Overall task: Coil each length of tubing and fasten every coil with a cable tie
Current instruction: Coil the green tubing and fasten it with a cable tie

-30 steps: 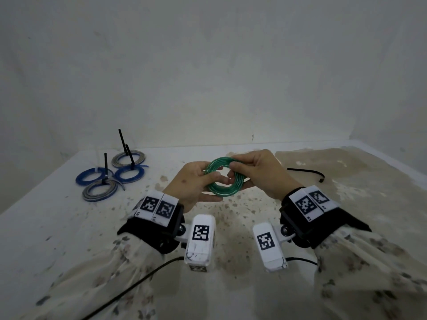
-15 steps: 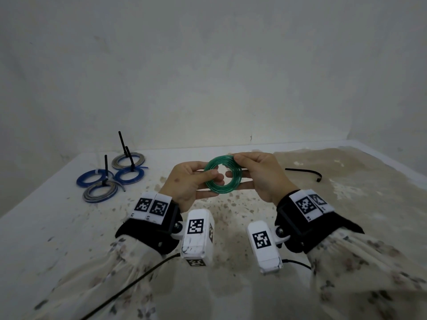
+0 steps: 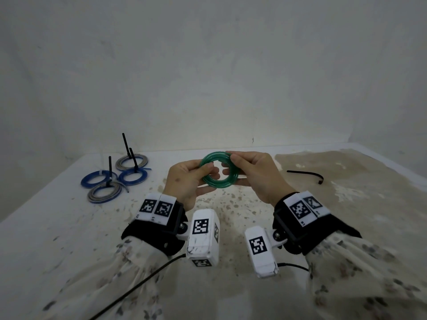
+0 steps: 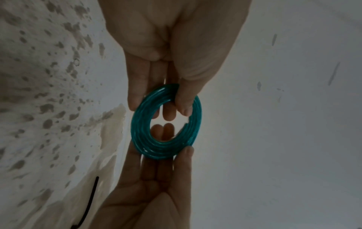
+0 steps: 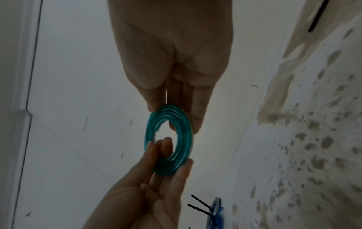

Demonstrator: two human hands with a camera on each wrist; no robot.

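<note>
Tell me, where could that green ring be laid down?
Bare table lies in front of the tied coils, and between both hands and the loose cable tie. The far left corner is crowded. The green coil hangs between left hand and right hand.

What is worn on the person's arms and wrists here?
Both arms wear white floral-print sleeves. Each wrist carries a black strap topped with white blocks bearing black square-code markers, plus a white boxy wrist camera with its own markers. Thin black cables trail back from the cameras.
</note>
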